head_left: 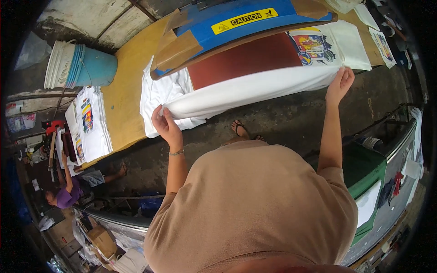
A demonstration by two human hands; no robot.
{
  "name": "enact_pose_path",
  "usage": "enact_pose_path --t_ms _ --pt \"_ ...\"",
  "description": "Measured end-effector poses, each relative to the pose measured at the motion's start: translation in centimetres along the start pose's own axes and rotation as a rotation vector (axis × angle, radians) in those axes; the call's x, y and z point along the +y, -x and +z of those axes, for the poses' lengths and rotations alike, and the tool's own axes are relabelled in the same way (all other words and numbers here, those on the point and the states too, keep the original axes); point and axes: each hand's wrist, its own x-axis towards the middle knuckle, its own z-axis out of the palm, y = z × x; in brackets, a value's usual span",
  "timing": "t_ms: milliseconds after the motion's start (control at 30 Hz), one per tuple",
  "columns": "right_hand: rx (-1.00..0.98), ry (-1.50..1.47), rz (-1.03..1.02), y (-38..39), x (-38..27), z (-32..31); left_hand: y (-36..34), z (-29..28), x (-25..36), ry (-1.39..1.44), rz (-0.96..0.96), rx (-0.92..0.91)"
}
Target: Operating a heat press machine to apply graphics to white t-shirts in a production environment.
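A white shirt [255, 88] is stretched sideways between my hands along the near edge of a reddish-brown flat plate [241, 58]. My left hand [166, 127] pinches the cloth at its left end, beside a loose white heap of fabric [166, 91]. At the other end, my right hand [339, 86] grips the edge between thumb and fingers. Past the plate's right side, a colourful printed design [314, 45] shows on white cloth. Over the plate sits the blue cover [255, 20] of a press, with brown tape and a yellow warning label.
Stacked printed white shirts [93, 120] lie on the yellow table [125, 118] at left, near nested buckets [82, 63]. At far left a person in purple [68, 195] works. A green cloth [364, 175] covers part of a bench behind me on the right.
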Motion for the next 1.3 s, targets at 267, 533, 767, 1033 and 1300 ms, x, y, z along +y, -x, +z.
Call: enact_pose_path --t_ms 267,533,767,1033,1300 --pt "-0.293 0.466 -0.316 -10.9 11.8 9.9 -11.2 4.9 -9.5 -0.344 0.286 -0.002" --pt "-0.457 0.804 -0.036 -8.1 20.8 9.7 -8.9 7.8 -17.7 -0.331 0.085 -0.102" --pt "-0.464 0.559 0.756 1.8 8.8 -1.5 1.9 0.6 -10.7 0.095 -0.944 -0.305" --pt "-0.449 -0.097 1.102 3.6 8.1 0.4 5.4 6.2 -8.5 0.383 -0.844 0.043" --pt "-0.748 -0.242 0.728 -3.1 8.2 1.2 1.0 4.5 -6.0 0.294 -0.474 -0.037"
